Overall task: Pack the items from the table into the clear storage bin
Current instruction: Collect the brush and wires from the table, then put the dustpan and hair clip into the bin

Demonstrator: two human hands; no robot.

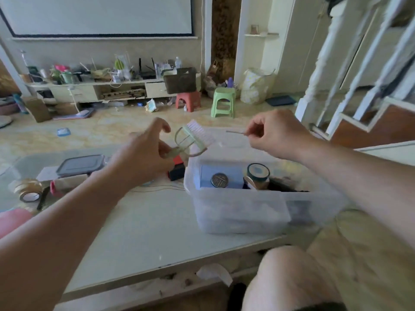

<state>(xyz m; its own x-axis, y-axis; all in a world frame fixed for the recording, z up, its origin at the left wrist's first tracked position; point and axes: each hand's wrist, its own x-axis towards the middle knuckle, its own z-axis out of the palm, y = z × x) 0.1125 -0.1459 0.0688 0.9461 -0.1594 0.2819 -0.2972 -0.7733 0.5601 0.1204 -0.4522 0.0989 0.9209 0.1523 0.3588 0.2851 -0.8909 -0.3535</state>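
Knee (289, 279) sits closest, just under the table (157, 225) edge. On it, the clear storage bin (242, 212) already holds jars. Above the bin's left rim, left hand (143, 158) pinches a green brush (193, 138); right hand (276, 133), over its far side, pinches maybe a thin stick (235, 132).

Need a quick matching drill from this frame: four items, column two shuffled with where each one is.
Items:
1. brush
2. tape roll
3. jar
4. thin stick

Places:
A. inside the bin
B. pinched by the right hand
C. on the table, far left
D. held by the left hand

Pairs: 1-D, 2-C, 3-A, 4-B
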